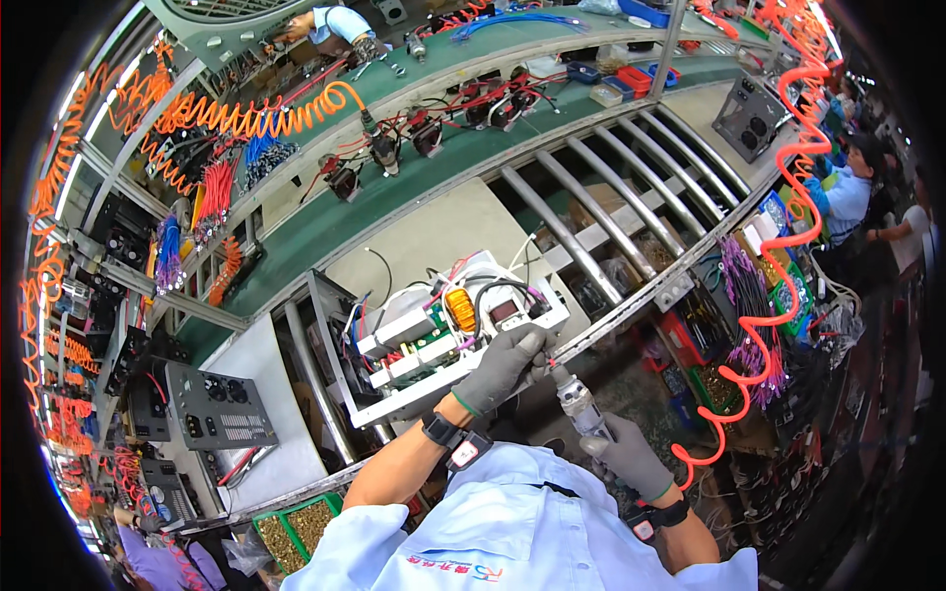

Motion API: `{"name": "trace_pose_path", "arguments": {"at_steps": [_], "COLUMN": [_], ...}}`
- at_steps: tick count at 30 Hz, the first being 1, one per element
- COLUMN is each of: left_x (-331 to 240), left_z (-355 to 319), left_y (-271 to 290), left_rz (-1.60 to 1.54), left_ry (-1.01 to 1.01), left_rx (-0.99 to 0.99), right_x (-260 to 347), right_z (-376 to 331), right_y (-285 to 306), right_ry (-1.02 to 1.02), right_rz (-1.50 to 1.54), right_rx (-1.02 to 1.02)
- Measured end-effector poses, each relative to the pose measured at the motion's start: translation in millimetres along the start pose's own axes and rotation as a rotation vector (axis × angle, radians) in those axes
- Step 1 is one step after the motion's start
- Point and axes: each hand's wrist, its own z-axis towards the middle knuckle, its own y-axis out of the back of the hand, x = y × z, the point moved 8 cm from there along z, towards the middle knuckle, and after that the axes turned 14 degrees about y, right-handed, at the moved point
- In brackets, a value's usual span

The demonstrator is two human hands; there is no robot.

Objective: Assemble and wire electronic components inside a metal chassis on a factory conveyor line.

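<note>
your left hand (pixel 505 362) wears a grey glove. its fingers are curled down on the near edge of the open white box (pixel 448 340) and touch it there. from this view you cannot tell if they pinch a small part or just press on the box.

your right hand (pixel 631 455) also wears a grey glove. its fingers are wrapped tight around the silver power screwdriver (pixel 579 406). the tool tilts up and to the left, and its tip sits right by your left fingers, at the near edge of the box.

the white box lies open on the pale table (pixel 434 236) right in front of you. inside it you can see a green board, an orange coil (pixel 460 307), white blocks, and red, black and white wires.

an orange curly hose (pixel 764 325) hangs on your right side and loops down near the screwdriver.

a grey metal box with round knobs (pixel 215 406) sits on your left, well apart from your hands. behind the table runs a green belt (pixel 325 231) with more parts on it. metal rollers (pixel 611 187) lie to the right of the table. another person in a light blue shirt (pixel 845 197) sits far off on the right.
</note>
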Motion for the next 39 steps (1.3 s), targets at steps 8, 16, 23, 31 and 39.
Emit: {"name": "trace_pose_path", "arguments": {"at_steps": [8,16,23,31,39], "left_x": [-39,-82,-125,-26,-81], "left_z": [18,23,41,131,180], "left_y": [42,62,273,306,205], "left_rz": [-0.019,0.076,1.186,0.375,0.110], "left_ry": [-0.037,0.000,0.102,0.613,0.458], "left_rx": [-0.088,0.080,-0.547,-0.226,0.113], "right_x": [62,71,79,64,52], "right_z": [49,75,82,77,69], "right_y": [-14,-44,-27,-17,-20], "right_ry": [0.605,0.087,0.143,0.031,0.018], "right_rz": [-0.419,0.229,0.140,0.149,0.190], "right_rx": [-0.304,-0.046,-0.303,-0.433,-0.539]}}
